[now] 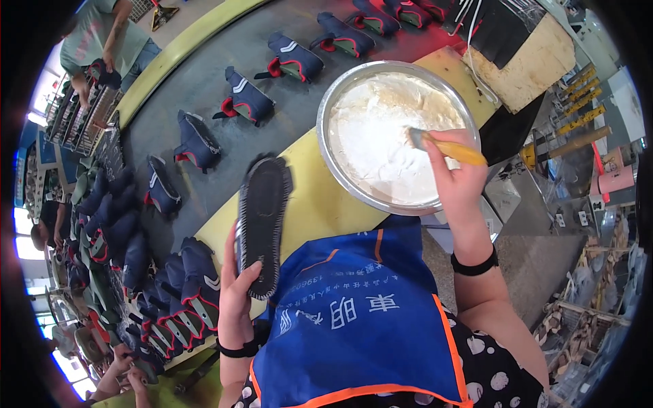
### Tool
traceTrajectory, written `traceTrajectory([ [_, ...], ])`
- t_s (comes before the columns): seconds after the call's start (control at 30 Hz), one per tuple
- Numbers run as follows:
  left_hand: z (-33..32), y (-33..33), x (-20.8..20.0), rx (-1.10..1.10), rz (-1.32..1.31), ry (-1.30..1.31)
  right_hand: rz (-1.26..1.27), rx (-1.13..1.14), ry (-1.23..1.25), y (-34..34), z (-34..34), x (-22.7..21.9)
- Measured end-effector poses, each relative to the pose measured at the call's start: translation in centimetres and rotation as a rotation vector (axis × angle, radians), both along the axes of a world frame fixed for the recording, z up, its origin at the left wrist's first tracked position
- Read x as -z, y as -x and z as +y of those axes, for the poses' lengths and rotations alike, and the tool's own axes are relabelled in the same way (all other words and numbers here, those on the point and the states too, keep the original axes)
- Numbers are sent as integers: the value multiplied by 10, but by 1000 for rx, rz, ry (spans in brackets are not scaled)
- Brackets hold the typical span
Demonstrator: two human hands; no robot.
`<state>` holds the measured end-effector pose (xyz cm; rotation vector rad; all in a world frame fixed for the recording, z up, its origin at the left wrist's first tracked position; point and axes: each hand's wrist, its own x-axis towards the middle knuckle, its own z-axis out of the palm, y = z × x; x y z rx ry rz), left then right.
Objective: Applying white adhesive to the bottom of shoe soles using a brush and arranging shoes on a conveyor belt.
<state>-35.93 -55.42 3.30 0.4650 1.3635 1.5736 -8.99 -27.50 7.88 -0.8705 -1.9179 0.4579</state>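
Note:
My left hand (237, 292) grips a dark shoe upper (263, 204), its black underside turned up and pale stitches running round the edge. The thumb presses on the underside near its lower end. My right hand (457, 182) is closed round a brush (457, 150) with a yellow handle. The brush head is over the white mass (371, 132) in a wide metal bowl (328, 156) and seems to touch it. Whether the white mass is powder or paste, I cannot tell. The bowl stands right of the shoe upper.
Navy shoe uppers with red trim (248, 100) lie spaced along a dark conveyor belt (224, 156) behind a yellow ledge (306, 183). More uppers (197, 272) are heaped at the left. A person (102, 47) handles a shoe at the far left. Shelving (592, 319) stands at right.

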Motion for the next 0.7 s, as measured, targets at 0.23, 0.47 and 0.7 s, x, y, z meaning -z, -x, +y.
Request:
traceTrajectory([
  [0.23,41,-18,-29,353,16,4,-272,125,-145,-3,-6,-8],
  [0.47,40,-9,-22,361,67,60,-179,-480,-165,32,-47,-23],
  [0.7,38,-1,-10,322,-137,-26,-251,-619,-212,55,-36,-12],
])
